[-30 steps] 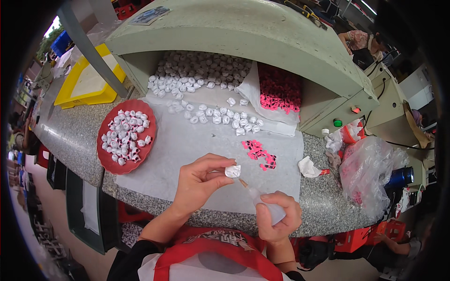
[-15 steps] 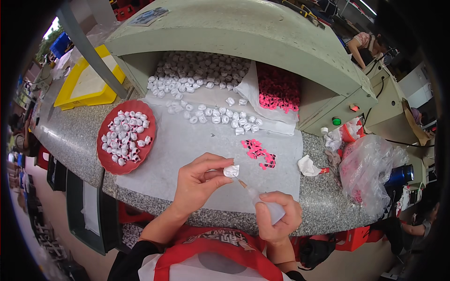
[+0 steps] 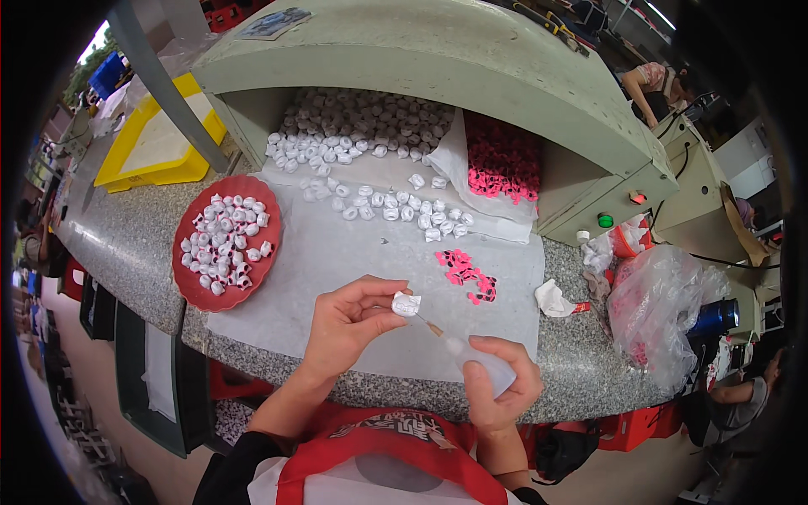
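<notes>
At the centre of the frame, I pinch a small white cap [image 3: 406, 304] between the thumb and fingers of my left hand [image 3: 349, 324], while my right hand [image 3: 501, 389], at the lower centre, is closed around a small clear squeeze bottle [image 3: 480, 364] whose thin nozzle points into the cap. This piece looks to be in mid-treatment. Judging by the piles, the work is well short of finished: a red round tray [image 3: 189, 286] at the left holds a single loose layer of white caps, while many more lie in a heap [image 3: 362, 126] under the green machine hood [image 3: 438, 59] at the upper centre and in a row [image 3: 396, 206] across the white sheet [image 3: 337, 261]. Whether the tray holds done or waiting pieces I cannot tell. Pink pieces [image 3: 467, 273] lie scattered just right of centre, more [image 3: 501, 160] are heaped under the hood, and a clear plastic bag [image 3: 665, 311] slumps on the speckled worktop [image 3: 118, 244] at the right.
</notes>
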Demonstrator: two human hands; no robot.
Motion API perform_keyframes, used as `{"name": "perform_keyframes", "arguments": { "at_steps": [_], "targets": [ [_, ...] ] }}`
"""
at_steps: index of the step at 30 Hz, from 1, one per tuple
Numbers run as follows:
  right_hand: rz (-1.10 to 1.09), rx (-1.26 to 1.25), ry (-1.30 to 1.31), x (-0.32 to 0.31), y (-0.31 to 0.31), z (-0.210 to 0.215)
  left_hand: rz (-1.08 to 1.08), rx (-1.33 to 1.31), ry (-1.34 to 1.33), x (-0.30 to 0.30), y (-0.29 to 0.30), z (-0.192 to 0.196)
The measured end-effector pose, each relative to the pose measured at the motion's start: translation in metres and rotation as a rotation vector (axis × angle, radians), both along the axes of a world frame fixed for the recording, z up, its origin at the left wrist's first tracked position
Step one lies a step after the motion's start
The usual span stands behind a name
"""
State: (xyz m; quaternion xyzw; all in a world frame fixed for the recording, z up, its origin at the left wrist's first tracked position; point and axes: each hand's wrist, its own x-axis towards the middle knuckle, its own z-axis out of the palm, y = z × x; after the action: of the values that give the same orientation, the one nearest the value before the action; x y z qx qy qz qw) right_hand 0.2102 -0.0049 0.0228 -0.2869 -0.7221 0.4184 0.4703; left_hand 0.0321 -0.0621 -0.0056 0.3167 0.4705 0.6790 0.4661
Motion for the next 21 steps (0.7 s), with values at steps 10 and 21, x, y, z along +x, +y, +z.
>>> {"name": "perform_keyframes", "arguments": {
  "at_steps": [10, 21],
  "targets": [
    [0.029, 0.116, -0.057, -0.0059, 0.0012, 0.0031, -0.010, 0.030, -0.011, 0.0002, -0.0020, 0.0007],
    [0.041, 0.120, -0.084, -0.0020, 0.0053, 0.0018, 0.011, 0.020, -0.017, 0.0013, 0.0008, -0.0009]
  ]
}}
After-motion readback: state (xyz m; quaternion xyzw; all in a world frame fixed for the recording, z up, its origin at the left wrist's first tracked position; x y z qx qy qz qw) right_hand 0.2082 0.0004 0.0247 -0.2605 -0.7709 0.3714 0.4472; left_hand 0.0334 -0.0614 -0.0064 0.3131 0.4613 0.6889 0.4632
